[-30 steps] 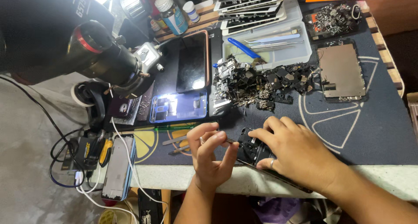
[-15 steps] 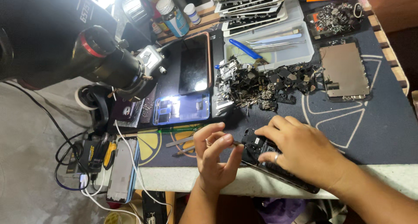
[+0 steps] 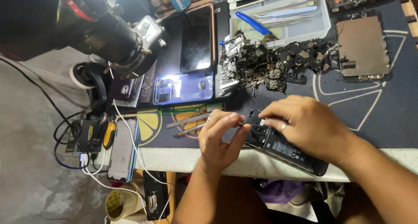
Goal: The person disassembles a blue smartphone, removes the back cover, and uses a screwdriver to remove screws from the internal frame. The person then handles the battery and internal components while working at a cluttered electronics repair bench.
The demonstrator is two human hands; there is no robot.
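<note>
Pinching a thin metal tool between curled fingers, my left hand (image 3: 220, 137) has closed from its spread pose of 0.5 s ago and now meets the top edge of the opened black phone (image 3: 283, 145). My right hand (image 3: 305, 126) stays pressed flat on that phone, lying at the work mat's (image 3: 370, 110) near edge.

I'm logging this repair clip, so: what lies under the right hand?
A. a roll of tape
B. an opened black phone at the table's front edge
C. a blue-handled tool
B: the right hand rests on the opened black phone, which lies at the table's front edge.
</note>
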